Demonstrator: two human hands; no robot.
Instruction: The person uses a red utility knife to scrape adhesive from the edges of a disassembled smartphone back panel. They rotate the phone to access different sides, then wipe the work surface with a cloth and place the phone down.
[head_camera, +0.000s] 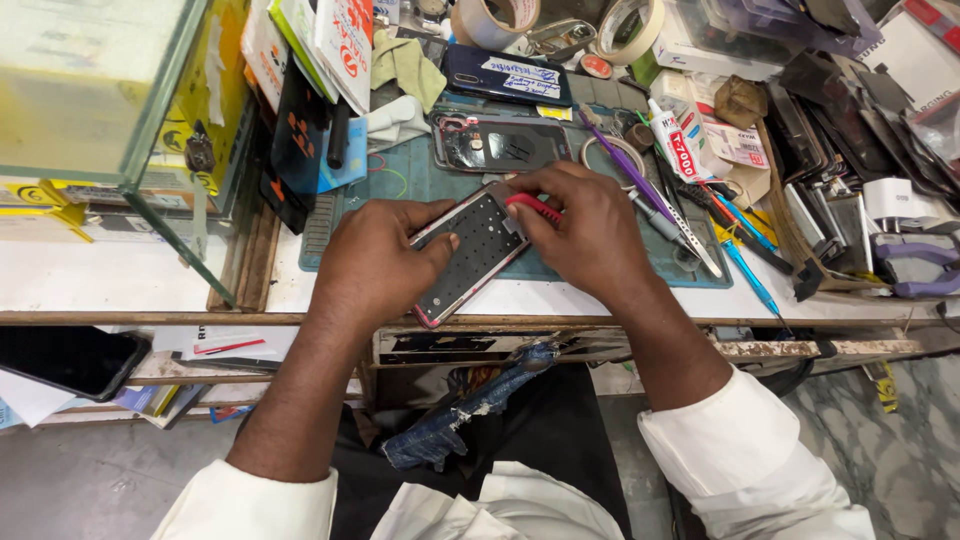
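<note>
Nearest, in the lap below the bench edge: a wad of blue cloth against dark fabric, white sleeves to either side. At the bench edge: the left hand, fingers curled around the lower end of an opened phone, thumb laid across its perforated dark inner plate; the phone lay tilted over the near edge of a teal work mat. The right hand was closed over the phone's upper end, pinching a red-handled tool against it. Beyond, on the mat: a separate phone back cover, apart from the hands. To the right: an open heap of pens, tweezers and a glue tube. Far left: a glass case, contents blurred yellow. Farthest: two tape rolls.
</note>
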